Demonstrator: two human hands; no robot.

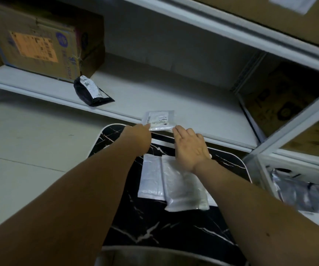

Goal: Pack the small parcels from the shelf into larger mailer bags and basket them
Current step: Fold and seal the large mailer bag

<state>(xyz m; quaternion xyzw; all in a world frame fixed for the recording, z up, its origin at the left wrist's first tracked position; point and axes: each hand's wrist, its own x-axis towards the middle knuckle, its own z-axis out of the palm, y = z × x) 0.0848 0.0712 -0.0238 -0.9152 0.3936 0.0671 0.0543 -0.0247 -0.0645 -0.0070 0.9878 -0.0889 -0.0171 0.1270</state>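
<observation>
A small white parcel (159, 120) with a printed label lies at the front edge of the white shelf (193, 104). My left hand (138, 134) touches its left corner, fingers hidden behind the wrist. My right hand (190, 146) reaches its right corner, fingers extended and together. A small black parcel (91, 93) with a white label sits further left on the shelf. Two larger white mailer bags (174, 183) lie overlapping on the black marble-patterned table (154, 227) below my arms.
A cardboard box (39, 39) with an orange label stands on the shelf at the left. A white basket (266, 164) holding several grey packed bags sits at the right. More boxes fill the shelf compartments at the upper right. A pale floor lies to the left.
</observation>
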